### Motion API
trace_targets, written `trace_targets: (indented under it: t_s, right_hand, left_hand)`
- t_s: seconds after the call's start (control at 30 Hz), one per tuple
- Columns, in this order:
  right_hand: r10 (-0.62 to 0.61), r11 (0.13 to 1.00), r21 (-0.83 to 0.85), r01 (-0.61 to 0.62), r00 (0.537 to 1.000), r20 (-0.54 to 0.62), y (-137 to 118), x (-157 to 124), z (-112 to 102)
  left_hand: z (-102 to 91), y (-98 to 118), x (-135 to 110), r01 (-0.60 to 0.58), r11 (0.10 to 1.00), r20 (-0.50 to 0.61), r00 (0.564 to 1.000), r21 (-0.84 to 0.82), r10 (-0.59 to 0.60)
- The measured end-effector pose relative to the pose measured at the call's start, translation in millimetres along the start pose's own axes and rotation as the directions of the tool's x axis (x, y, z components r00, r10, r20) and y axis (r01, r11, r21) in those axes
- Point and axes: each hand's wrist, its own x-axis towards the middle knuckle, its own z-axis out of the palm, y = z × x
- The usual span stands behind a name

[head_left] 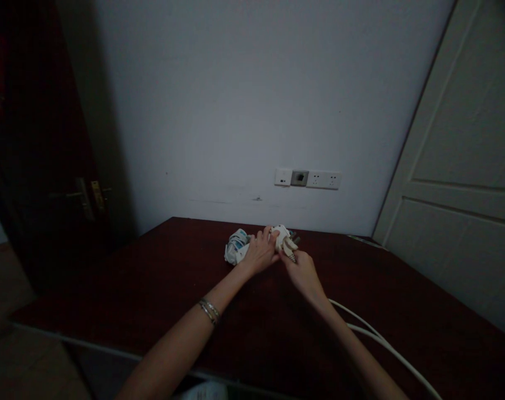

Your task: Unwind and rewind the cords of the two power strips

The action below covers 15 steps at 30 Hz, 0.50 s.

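Note:
My left hand (260, 253), with a bracelet on its wrist, is wrapped over a white power strip (243, 253) lying near the back of the table. A bundled white cord (236, 241) with some blue in it sits at the strip's left end. Between the fingers of my right hand (302, 272) is a cream plug (290, 247), held against the right end of the strip. The fingers hide how far the plug and the strip meet. Small dark parts show beside the plug, too dim to make out.
The dark red table (152, 289) stands against the wall. Wall sockets (323, 180) are above its back edge. A pale cable (388, 344) runs along the right side, passing behind my right forearm. A pale door (464, 166) is at right, a dark door (39, 166) at left.

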Motion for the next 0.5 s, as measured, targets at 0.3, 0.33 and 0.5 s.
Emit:
trace_targets:
  t_s: [0.3,0.33,0.5]
  right_hand:
    - [0.024,0.998,0.052,-0.025,0.999,0.023,-0.5,-12.2,-6.2]
    - [0.025,0.997,0.072,-0.027,0.999,0.027,-1.4,-12.8,-8.6]
    - [0.008,0.982,0.185,-0.025,0.996,0.092,-8.2,-12.5,-31.6]
  left_hand:
    - [-4.1,-4.4,8.4,0.002,0.959,0.024,1.0,-0.283,0.005]
    - [-6.6,-6.8,9.7,-0.004,0.938,0.033,0.999,-0.347,0.016]
    - [-17.6,-20.4,15.3,0.035,0.573,0.053,0.998,-0.819,0.015]
